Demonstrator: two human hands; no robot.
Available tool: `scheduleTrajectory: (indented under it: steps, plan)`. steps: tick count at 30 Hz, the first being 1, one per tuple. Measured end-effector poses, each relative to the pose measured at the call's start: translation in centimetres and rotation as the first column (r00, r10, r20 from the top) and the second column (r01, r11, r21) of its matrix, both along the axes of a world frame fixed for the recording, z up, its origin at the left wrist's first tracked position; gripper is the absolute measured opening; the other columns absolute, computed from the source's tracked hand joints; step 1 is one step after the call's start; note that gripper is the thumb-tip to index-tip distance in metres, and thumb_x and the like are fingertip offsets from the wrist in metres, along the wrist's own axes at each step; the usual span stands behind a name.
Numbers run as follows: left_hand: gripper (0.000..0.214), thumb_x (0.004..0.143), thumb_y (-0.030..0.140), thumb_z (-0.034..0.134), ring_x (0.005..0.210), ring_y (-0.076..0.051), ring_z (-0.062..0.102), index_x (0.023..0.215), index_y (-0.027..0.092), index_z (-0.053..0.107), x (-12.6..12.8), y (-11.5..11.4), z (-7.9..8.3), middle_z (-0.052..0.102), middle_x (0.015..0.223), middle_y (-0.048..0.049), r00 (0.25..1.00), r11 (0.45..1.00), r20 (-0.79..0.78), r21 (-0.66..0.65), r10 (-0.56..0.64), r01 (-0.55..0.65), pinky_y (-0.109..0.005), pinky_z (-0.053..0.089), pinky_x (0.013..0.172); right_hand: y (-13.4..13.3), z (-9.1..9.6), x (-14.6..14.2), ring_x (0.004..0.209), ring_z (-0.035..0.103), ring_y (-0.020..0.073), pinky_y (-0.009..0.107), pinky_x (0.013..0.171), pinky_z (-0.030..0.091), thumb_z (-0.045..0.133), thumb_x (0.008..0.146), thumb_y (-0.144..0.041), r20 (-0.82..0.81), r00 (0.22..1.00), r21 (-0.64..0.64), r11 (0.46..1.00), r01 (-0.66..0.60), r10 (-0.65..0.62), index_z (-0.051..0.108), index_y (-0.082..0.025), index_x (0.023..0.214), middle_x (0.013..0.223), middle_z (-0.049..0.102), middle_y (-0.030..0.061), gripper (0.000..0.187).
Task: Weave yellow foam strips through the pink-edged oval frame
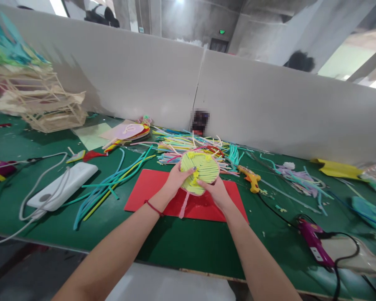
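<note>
A round yellow-green fan [203,169] made of pipe cleaners, with brighter yellow pieces on its face and a pink handle pointing down, is held above a red board [150,190]. My left hand [178,177] grips its left edge, the thumb lying on the face. My right hand [217,190] grips the lower right edge, its thumb near the yellow pieces. Fingers behind the fan are hidden. Just beyond it lies a heap of pastel pipe cleaners [175,144].
A yellow glue gun [251,179] lies to the right, its cord running to a purple power strip [315,240]. At left are a white power strip [62,186], blue and yellow pipe cleaners [113,179], a purple fan [128,131] and a stick frame [50,104]. A grey partition [253,100] stands behind.
</note>
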State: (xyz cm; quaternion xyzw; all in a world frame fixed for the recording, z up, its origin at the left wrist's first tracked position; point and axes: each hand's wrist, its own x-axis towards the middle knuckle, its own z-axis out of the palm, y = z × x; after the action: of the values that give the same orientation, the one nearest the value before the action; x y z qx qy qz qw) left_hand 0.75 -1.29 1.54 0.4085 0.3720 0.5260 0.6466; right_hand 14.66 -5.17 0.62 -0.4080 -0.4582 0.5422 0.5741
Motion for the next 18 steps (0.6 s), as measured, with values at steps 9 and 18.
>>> scheduleTrajectory:
  steps: [9, 18]
  plan:
    - [0.045, 0.065, 0.038, 0.069, 0.101, -0.024, 0.059, 0.102, 0.016, 0.057, 0.17, 0.45, -0.58, 0.064, 0.109, -0.0090, 0.999, 0.999, 0.034, 0.036, 0.007, -0.008, -0.038, 0.047, 0.088, 0.20, -0.23, -0.14, 0.100, 0.062, 0.0241, 0.042, 0.088, 0.050, 0.077, 0.055, -0.022, 0.041, 0.997, 0.005, 0.998, 0.059, -0.060, 0.058, -0.020, 0.108, 0.110, 0.066, 0.0060, 0.057]
    - [0.053, 0.060, 0.025, 0.073, 0.100, -0.025, 0.059, 0.108, 0.016, 0.051, 0.08, 0.24, -0.42, 0.061, 0.114, -0.0097, 0.995, 0.991, -0.066, 0.105, -0.071, 0.078, -0.040, 0.049, 0.086, 0.36, -0.48, 0.06, 0.101, 0.061, 0.0236, 0.042, 0.092, 0.048, 0.072, 0.064, -0.028, -0.089, 0.991, -0.049, 0.994, 0.100, -0.104, 0.060, -0.021, 0.109, 0.112, 0.065, 0.0052, 0.047]
